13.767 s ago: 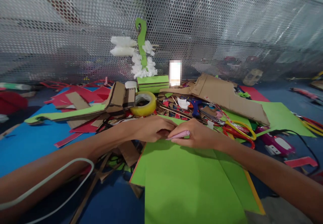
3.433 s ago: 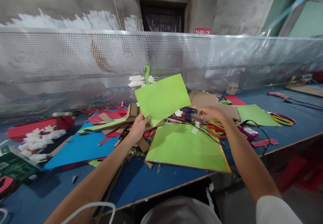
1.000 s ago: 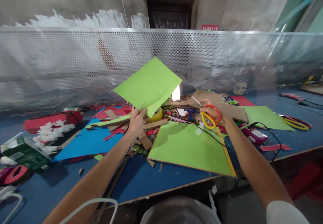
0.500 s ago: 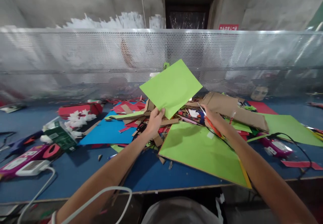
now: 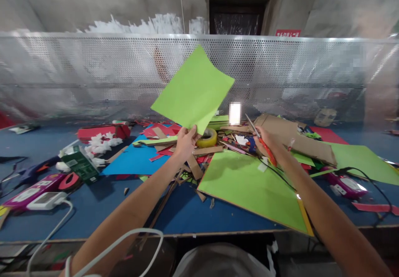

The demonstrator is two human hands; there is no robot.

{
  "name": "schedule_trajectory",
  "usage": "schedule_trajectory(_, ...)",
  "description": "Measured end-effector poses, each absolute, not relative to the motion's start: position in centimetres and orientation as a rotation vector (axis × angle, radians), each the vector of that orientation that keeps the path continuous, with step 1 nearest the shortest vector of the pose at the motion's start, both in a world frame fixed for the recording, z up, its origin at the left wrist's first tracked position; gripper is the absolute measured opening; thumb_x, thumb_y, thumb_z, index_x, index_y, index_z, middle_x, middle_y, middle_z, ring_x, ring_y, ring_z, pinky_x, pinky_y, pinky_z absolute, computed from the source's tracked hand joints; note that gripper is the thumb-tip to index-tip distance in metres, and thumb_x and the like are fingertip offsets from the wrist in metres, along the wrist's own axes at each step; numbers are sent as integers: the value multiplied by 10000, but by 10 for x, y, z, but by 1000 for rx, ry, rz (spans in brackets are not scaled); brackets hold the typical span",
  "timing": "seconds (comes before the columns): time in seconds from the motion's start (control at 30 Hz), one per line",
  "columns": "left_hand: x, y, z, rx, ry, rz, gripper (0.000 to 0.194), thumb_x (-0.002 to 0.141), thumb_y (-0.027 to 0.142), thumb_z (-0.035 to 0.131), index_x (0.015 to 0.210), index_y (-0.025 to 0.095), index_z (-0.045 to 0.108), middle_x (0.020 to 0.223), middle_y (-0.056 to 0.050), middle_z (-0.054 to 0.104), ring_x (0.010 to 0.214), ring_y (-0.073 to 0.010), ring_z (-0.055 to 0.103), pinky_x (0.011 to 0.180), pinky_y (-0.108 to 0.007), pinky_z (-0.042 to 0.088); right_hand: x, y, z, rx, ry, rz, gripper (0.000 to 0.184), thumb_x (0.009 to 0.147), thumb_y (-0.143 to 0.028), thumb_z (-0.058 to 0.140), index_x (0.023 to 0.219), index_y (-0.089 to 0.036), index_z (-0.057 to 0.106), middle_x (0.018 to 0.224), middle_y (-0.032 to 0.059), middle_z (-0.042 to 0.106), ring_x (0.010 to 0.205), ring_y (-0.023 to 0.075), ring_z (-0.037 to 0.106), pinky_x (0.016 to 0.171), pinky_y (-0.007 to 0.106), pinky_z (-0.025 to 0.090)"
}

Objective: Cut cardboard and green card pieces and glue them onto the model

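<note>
The left hand [image 5: 187,140] pinches a green sheet [image 5: 193,90] at its lower corner, grip closed with thumb in front; holding it there seems to keep most of the sheet unobstructed. The sheet is raised, tilted, above the cluttered worktop [image 5: 183,218]. The right hand [image 5: 266,137] has its grip clamped on the red-handled scissors [image 5: 268,152], blades pointing up and away from the body, apart from the sheet, probably for safe carrying. A larger green board [image 5: 249,185] lies flat near the front edge. The green box [image 5: 80,164] bears white print too small to read; the red sign's [image 5: 287,33] characters are partly cut off and unclear.
</note>
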State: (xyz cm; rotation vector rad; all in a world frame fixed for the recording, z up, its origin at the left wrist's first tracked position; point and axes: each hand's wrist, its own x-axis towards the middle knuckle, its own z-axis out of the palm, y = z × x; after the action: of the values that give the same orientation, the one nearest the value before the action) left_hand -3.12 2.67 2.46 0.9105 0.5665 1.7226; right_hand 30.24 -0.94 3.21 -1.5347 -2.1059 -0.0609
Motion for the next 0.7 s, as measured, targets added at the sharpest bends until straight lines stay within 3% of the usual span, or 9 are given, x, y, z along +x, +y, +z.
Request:
schedule_trajectory(0.1,-38,28,30,897,582,1708,433,574,246,994,702,157,590,733,25,688,671,-79,660,719,-204,603,301,-21,47,-1325,-2025,-132,517,1030,-409,417,1479,-170,507,1282,163,696,1101,323,676,985,454,524)
schedule_trajectory(0.27,-36,25,29,963,602,1661,426,537,283,1006,804,137,708,829,-18,755,718,-108,690,667,-200,605,298,-30,51,-1198,-1889,-239,536,1040,-472,407,1456,-170,556,1206,173,682,1087,328,663,1001,502,528)
schedule_trajectory(0.37,-35,24,26,1026,631,1621,438,551,335,999,842,136,739,859,-39,771,734,-131,705,690,-233,618,298,-28,47,-1269,-1770,112,634,1043,-595,347,1533,-209,460,942,104,728,824,288,715,778,441,600)
schedule_trajectory(0.47,-33,24,23,1091,665,1598,474,567,396,988,886,128,761,886,-54,780,748,-149,712,708,-257,623,300,-24,44,-1183,-1610,646,744,1003,-718,347,1579,-248,325,699,0,661,536,208,659,513,310,550)
schedule_trajectory(0.57,-30,26,18,1149,699,1593,537,556,448,984,918,117,765,930,-71,790,771,-172,720,716,-274,620,300,-25,45,-1116,-1627,947,789,940,-710,533,1550,-248,344,704,-14,675,517,182,655,471,267,532)
schedule_trajectory(0.7,-30,32,9,1248,800,1579,550,591,506,952,911,97,767,874,-95,789,798,-230,739,712,-299,606,294,-37,52,-1132,-1893,1026,685,853,-562,741,1400,-197,551,754,18,705,624,191,681,536,272,553)
